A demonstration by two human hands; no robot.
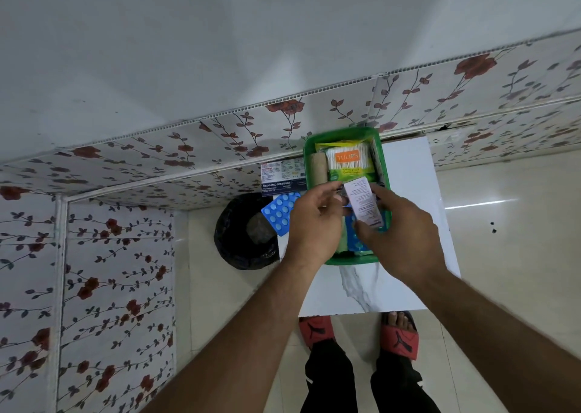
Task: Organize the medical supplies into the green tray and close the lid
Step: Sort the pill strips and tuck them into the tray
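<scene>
The green tray (pixel 309 148) stands on a small white table (pixel 408 192). Inside it lie a pack of cotton swabs (pixel 347 161), a beige bandage roll (pixel 318 170) and blue packets (pixel 355 243). Over the tray's near half, my right hand (pixel 399 233) and my left hand (pixel 314 224) both pinch a white printed paper strip (pixel 361 203). To the left of the tray, a blue blister pack of tablets (pixel 279 211) lies on the table, with a dark box of medicated dressings (pixel 279 178) behind it. No lid is in view.
A bin lined with a black bag (pixel 245 233) stands on the floor left of the table. Floral wall panels (pixel 125 271) run behind and to the left. My feet in red slippers (pixel 399 334) stand at the table's near edge.
</scene>
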